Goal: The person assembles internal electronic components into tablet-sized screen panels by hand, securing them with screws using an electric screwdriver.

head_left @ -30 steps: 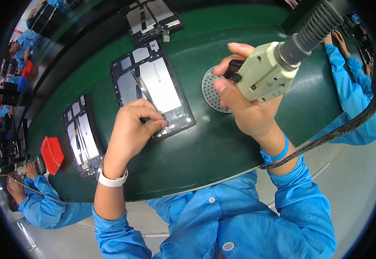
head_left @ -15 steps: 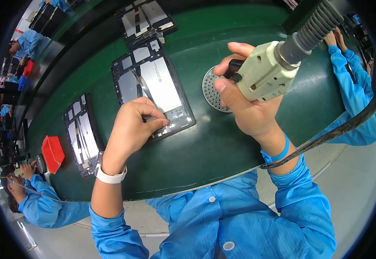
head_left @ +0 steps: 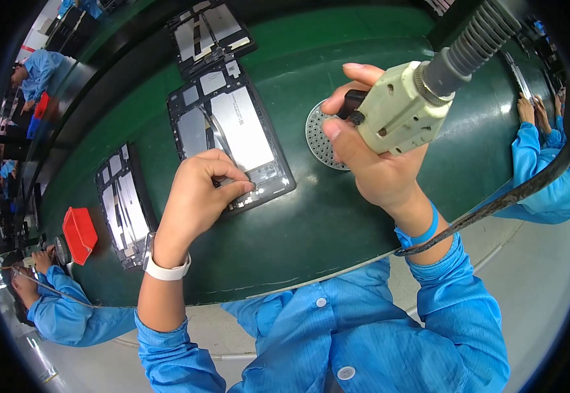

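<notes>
My left hand (head_left: 203, 187) has thumb and fingers pinched together over the lower end of an opened tablet (head_left: 242, 128). Whatever lies between those fingertips is too small or hidden to make out. The tablet's silver battery plates and dark frame face up. My right hand (head_left: 380, 154) is wrapped round a pale green electric screwdriver (head_left: 399, 108) with a black lever and a ribbed grey cord sleeve; its tip is hidden. Under my right fingers lies a round perforated metal plate (head_left: 321, 141) on the green bench.
Another opened tablet (head_left: 124, 209) rests to the left, one more (head_left: 209, 33) at the far end of the middle one. A red tray (head_left: 80, 234) stands at far left. A dark cable (head_left: 494, 208) runs across my right wrist. Co-workers in blue sit on both sides.
The far tablet has shifted a little left, the middle one only slightly. A co-worker's hands at the right have moved farther off. Both my hands keep nearly the same place and grip.
</notes>
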